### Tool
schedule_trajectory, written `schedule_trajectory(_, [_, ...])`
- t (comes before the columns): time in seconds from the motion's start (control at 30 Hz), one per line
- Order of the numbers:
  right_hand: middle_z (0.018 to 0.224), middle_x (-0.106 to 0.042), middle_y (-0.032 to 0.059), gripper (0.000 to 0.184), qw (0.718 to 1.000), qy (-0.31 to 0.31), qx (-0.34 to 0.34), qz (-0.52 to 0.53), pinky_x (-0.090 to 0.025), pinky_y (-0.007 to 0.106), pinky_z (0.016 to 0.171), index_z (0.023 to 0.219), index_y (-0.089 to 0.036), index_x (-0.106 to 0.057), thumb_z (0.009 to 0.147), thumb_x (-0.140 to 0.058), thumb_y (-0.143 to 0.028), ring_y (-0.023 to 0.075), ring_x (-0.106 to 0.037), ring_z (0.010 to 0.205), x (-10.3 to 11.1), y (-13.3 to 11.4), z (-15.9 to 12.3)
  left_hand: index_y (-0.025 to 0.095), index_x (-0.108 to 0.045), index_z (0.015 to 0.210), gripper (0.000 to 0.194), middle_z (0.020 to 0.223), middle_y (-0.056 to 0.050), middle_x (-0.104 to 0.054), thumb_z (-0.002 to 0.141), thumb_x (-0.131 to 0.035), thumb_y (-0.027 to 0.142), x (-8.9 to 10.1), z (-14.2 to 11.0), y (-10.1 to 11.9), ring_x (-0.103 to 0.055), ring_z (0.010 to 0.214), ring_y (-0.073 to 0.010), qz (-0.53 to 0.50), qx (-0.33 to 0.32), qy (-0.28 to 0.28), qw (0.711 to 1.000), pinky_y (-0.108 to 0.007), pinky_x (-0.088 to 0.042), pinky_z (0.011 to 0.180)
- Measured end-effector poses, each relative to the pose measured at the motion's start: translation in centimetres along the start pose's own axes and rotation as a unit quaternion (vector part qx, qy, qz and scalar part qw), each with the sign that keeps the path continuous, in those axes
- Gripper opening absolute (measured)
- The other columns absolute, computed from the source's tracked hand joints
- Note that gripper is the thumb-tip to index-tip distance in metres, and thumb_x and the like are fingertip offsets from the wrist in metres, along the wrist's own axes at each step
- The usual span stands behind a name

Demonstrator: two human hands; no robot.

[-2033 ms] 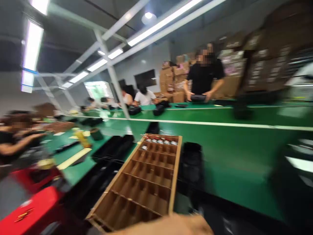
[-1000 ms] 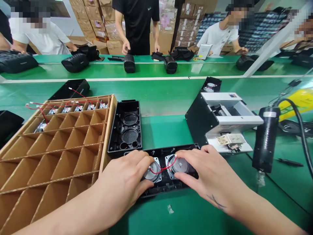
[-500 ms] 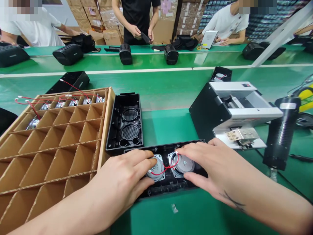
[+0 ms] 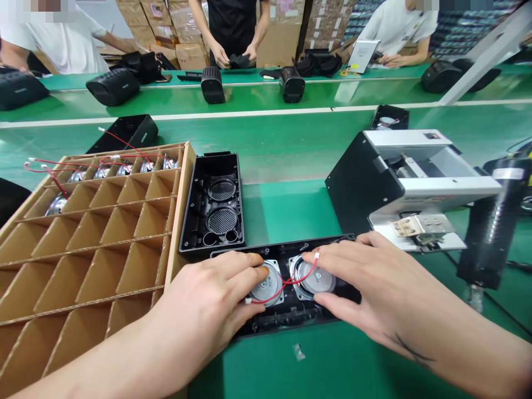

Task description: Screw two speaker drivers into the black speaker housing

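Left hand (image 4: 208, 302): lay flat on the black housing (image 4: 291, 318), fingers (image 4: 245, 260) spread narrow, tips pressing the left speaker driver (image 4: 270, 285); nothing gripped.
Right hand (image 4: 374, 288): at 3 o'clock of the left one, fingers loosely splayed over the right speaker driver (image 4: 318, 280), thumb on the housing's near edge; pressing, not clasping.
Housing: on the green worktop (image 4: 291, 210), close in front of the person, lengthwise L-R, both drivers seated in it side by side.
Red wire (image 4: 286, 282): ran across btwn the two drivers, white ends showing.
Second housing (image 4: 214, 202): at 12 o'clock of the left hand, open side up, touching the first one's far edge.
Cardboard divider tray (image 4: 95, 244): at 9 o'clock, just beside both housings; a few drivers w/ red leads in its far row.
Black-and-white machine (image 4: 407, 183): at 1 o'clock of the right hand, near it.
Black cylinder tool (image 4: 490, 221): far right, upright.
Co-workers: 3 ppl across the far belt, one's hands on a black part.
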State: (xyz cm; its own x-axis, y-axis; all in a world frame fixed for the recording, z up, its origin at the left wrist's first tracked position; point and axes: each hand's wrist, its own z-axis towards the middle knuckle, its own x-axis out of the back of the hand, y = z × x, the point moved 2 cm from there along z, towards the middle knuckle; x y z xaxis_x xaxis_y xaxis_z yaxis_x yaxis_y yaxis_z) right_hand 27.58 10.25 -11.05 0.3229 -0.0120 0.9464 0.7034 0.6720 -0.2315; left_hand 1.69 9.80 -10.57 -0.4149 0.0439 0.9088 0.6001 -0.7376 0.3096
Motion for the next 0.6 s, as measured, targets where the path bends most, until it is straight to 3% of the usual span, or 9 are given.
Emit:
schedule_trajectory(0.23, [0.113,-0.072,-0.0081,0.038,1.000,0.006,-0.006,-0.002,-0.036,0.037,0.085,0.122,-0.025,-0.063,0.088,-0.079,-0.026,0.0176,-0.065,0.095,0.01,-0.07,0.03,0.018,-0.069,0.113,0.024,0.117,-0.007,-0.077,0.109,-0.049,0.032,0.10,0.06,0.10,-0.077,0.098,-0.0224,-0.005,0.002,0.011,1.000,-0.037,-0.066,0.086])
schedule_trajectory(0.6, [0.114,-0.072,-0.0080,0.036,1.000,0.012,-0.001,-0.004,-0.036,0.037,0.085,0.123,-0.026,-0.063,0.090,-0.077,-0.026,0.0184,-0.065,0.094,-0.12,-0.17,0.07,0.018,-0.069,0.110,0.015,0.116,-0.007,-0.077,0.105,-0.058,0.026,0.19,0.22,0.16,-0.078,0.097,-0.0244,0.002,0.010,-0.003,1.000,-0.040,-0.067,0.083])
